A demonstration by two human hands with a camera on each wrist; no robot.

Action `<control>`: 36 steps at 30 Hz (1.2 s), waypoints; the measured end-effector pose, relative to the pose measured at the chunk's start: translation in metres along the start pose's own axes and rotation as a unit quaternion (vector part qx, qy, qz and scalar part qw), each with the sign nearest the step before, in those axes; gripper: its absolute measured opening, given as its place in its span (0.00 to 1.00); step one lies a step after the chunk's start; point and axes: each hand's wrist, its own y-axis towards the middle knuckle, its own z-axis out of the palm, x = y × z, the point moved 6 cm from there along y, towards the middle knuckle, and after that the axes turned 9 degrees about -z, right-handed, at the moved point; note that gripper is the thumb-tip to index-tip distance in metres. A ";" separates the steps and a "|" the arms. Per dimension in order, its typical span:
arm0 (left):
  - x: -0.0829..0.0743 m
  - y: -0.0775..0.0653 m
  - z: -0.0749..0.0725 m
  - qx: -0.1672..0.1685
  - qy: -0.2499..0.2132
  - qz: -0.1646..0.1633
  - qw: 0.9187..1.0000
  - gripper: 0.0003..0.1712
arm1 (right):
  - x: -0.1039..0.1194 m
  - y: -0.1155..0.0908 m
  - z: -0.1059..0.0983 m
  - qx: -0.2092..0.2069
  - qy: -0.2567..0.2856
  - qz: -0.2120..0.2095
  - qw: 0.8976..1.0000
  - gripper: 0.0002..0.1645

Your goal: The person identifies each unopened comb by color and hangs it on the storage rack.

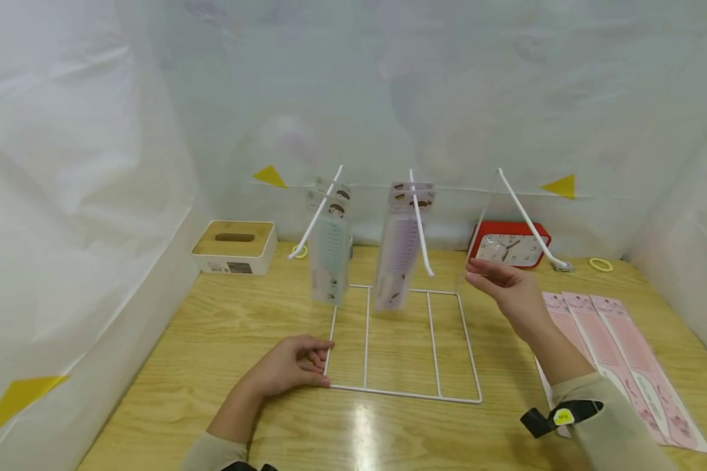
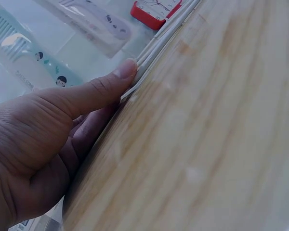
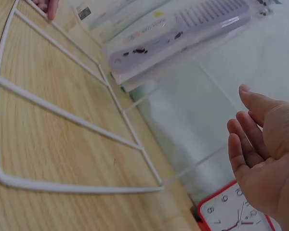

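Observation:
My left hand [image 1: 289, 366] holds the left side of a white wire display rack [image 1: 400, 392] near its front corner. In the left wrist view, the thumb lies on the wire with the fingers lower beside it. My right hand [image 3: 274, 149] is at the rack's right upright, its fingers loosely bent, the thumb apart and nothing in its grasp. Packaged mint-green combs [image 1: 330, 248] hang from the rack's left hook [image 1: 315, 219]. Packaged purple combs [image 1: 402, 248] hang from the middle hook [image 1: 422, 242]. The right hook [image 1: 524, 212] is bare.
Several pink packages [image 1: 618, 340] lie overlapping on the right of the wooden table [image 1: 171, 366]. Behind the rack stands a red clock [image 1: 509, 245], with a yellow ring [image 1: 601, 264] to its right. A tissue box [image 1: 235, 245] is at the back left. White sheeting surrounds the table.

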 end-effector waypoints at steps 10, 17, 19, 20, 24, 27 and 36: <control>0.000 0.002 0.000 0.002 0.001 0.006 1.000 0.39 | -0.056 -0.002 -0.038 0.039 -0.129 -0.046 0.990 0.32; 0.001 0.002 -0.001 0.000 0.001 0.004 1.000 0.39 | -0.081 0.000 -0.071 0.057 -0.186 -0.043 0.980 0.34; 0.002 0.002 -0.001 0.002 0.000 0.003 1.000 0.39 | -0.087 0.000 -0.079 0.070 -0.200 -0.040 0.977 0.35; 0.002 0.002 -0.001 0.002 0.000 0.003 1.000 0.39 | -0.090 0.001 -0.082 0.078 -0.207 -0.036 0.975 0.36; 0.002 0.002 -0.003 -0.003 0.002 0.001 1.000 0.39 | -0.099 0.005 -0.097 0.115 -0.245 -0.031 0.962 0.38; 0.001 0.002 -0.003 -0.002 0.002 0.004 1.000 0.38 | -0.105 0.008 -0.108 0.142 -0.267 -0.024 0.953 0.40; 0.003 0.002 -0.001 -0.001 0.002 0.000 1.000 0.39 | -0.119 0.012 -0.117 0.177 -0.268 0.018 0.947 0.43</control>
